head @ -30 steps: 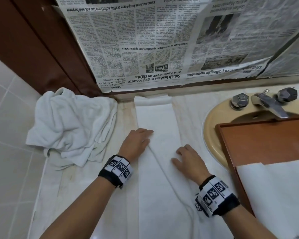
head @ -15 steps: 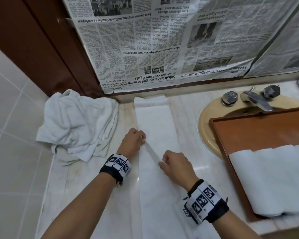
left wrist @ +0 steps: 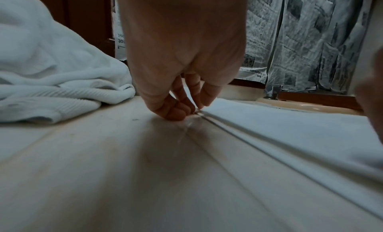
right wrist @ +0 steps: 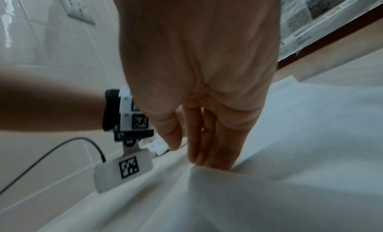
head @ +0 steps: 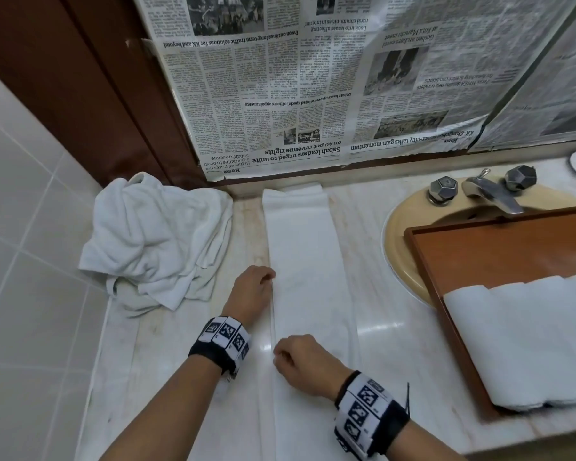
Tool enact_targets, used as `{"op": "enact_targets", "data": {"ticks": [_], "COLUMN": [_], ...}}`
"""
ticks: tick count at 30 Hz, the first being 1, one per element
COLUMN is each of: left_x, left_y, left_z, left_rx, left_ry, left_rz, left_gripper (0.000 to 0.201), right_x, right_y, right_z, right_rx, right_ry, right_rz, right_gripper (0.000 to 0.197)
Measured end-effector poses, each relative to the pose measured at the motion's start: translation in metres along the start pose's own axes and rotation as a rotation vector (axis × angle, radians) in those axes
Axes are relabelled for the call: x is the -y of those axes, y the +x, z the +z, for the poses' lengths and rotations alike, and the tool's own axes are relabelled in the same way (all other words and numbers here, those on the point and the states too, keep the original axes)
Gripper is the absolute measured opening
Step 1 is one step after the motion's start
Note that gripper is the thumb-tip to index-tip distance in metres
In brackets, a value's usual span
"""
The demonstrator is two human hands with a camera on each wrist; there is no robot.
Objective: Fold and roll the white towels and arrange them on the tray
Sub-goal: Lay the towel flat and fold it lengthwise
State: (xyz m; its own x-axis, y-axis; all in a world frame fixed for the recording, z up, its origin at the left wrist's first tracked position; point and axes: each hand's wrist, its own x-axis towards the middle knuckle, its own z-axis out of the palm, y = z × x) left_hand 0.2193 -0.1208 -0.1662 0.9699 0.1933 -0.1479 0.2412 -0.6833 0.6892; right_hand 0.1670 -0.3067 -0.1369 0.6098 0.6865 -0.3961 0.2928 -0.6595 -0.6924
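Observation:
A long white towel [head: 308,261], folded into a narrow strip, lies flat on the marble counter [head: 187,361] and runs from the back wall toward me. My left hand [head: 256,287] sits at the strip's left edge, its curled fingers and thumb [left wrist: 194,108] pinching the layered towel edge [left wrist: 228,122]. My right hand [head: 293,357] holds the same edge nearer to me; its fingertips [right wrist: 207,160] are tucked into a fold of the towel [right wrist: 269,194], the thumb just above. Rolled white towels [head: 529,334] lie in the wooden tray [head: 479,247] at the right.
A heap of crumpled white towels [head: 153,241] lies at the back left, beside the tiled wall. The tray rests over a beige sink [head: 399,247] with a metal faucet [head: 489,194]. Newspaper [head: 313,88] covers the wall behind the counter.
Both hands went from lying flat on the towel to pinching a lifted fold. They then carried it left, down onto the strip's left edge. The right hand moved nearer to me.

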Motion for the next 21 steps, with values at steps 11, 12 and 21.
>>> {"op": "enact_targets", "data": {"ticks": [11, 12, 21], "left_x": [-0.023, -0.021, -0.007], "left_y": [-0.011, -0.012, -0.006], "left_z": [0.036, 0.039, 0.022], "left_rx": [0.161, 0.176, 0.075], "left_ry": [0.526, 0.565, 0.403], "left_rz": [-0.031, -0.043, -0.295], "left_gripper": [0.057, 0.057, 0.053], "right_x": [-0.065, -0.071, -0.107], "right_y": [0.062, 0.064, 0.045], "right_z": [-0.068, -0.067, -0.09], "right_rx": [-0.191, -0.148, -0.279], "right_ry": [-0.439, -0.482, -0.408], "right_rz": [-0.017, -0.01, 0.306], "right_gripper": [0.069, 0.072, 0.06]}}
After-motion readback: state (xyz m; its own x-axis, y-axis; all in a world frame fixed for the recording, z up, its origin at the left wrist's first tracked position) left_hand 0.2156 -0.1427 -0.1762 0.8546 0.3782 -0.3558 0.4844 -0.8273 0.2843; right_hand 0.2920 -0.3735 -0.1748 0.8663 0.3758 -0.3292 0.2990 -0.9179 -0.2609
